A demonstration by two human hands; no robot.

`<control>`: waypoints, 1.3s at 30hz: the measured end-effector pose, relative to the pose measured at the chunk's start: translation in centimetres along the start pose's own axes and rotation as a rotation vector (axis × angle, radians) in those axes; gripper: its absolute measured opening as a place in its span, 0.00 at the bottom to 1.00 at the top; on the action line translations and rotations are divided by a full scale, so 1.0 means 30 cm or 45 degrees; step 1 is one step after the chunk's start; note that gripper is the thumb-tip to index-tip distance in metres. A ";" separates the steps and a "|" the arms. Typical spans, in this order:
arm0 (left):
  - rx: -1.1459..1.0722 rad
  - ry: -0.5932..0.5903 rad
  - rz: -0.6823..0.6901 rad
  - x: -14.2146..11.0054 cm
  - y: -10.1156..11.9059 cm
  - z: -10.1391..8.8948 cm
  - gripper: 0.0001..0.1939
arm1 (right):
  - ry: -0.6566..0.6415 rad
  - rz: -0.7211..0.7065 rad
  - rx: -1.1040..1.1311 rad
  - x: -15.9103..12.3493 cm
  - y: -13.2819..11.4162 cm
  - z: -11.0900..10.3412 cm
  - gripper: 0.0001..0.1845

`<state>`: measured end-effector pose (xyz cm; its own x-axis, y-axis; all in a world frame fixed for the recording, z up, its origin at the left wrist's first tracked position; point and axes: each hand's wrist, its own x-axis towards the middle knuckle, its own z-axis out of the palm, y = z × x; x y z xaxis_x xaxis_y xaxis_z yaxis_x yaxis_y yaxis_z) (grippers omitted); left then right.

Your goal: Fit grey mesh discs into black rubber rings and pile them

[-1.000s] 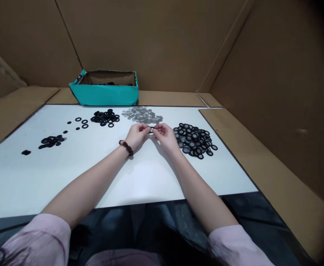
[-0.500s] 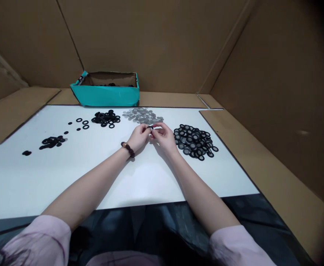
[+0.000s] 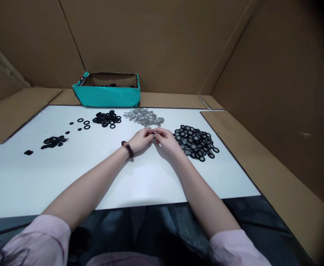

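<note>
Between my fingertips, over the middle of the white board, is a small black ring [image 3: 154,136], mostly covered by the fingers. My left hand [image 3: 142,140] pinches it from the left, with a dark beaded bracelet on the wrist. From the other side my right hand [image 3: 166,139] grips the same ring with thumb and fingers. Whether a disc sits inside the ring I cannot make out. Just beyond my hands lies a heap of grey translucent discs [image 3: 145,116]. Close by my right hand is a large pile of black rings with grey centres [image 3: 196,142].
A pile of black rings [image 3: 106,119] lies left of the grey discs. Farther left are loose rings [image 3: 87,122] and a cluster of black pieces [image 3: 53,142]. A turquoise box [image 3: 108,96] with black pieces stands at the back. Cardboard walls [image 3: 156,44] enclose the white board [image 3: 76,181].
Both hands have come slightly nearer to me and tilted the black ring between the fingertips. The fingers are closer together around it. The piles look the same.
</note>
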<state>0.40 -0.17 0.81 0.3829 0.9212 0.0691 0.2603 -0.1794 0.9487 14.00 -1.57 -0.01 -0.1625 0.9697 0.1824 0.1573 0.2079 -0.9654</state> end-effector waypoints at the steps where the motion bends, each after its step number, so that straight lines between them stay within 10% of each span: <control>1: 0.036 -0.007 0.008 0.000 0.000 -0.001 0.02 | 0.001 -0.010 -0.019 0.000 -0.001 -0.001 0.12; 8: -0.253 0.202 -0.067 0.008 -0.028 0.038 0.06 | 0.180 0.046 0.139 -0.008 0.004 0.035 0.10; 17: -0.324 0.079 -0.083 0.004 -0.020 0.037 0.03 | 0.080 -0.016 0.024 -0.007 -0.018 -0.003 0.09; 25: 0.069 0.042 -0.002 -0.010 0.007 0.011 0.05 | 0.213 0.090 0.192 -0.014 -0.008 0.014 0.10; 35: 0.034 0.121 0.020 -0.002 -0.020 0.018 0.06 | -0.006 0.061 0.093 -0.013 -0.011 -0.005 0.13; 39: 0.227 -0.075 0.089 -0.007 -0.013 0.008 0.04 | -0.065 -0.036 -0.055 -0.010 -0.007 -0.005 0.10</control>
<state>0.43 -0.38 0.35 0.4551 0.8837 0.1097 0.3821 -0.3050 0.8723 14.17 -1.88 0.18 -0.2171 0.9558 0.1985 0.1936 0.2415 -0.9509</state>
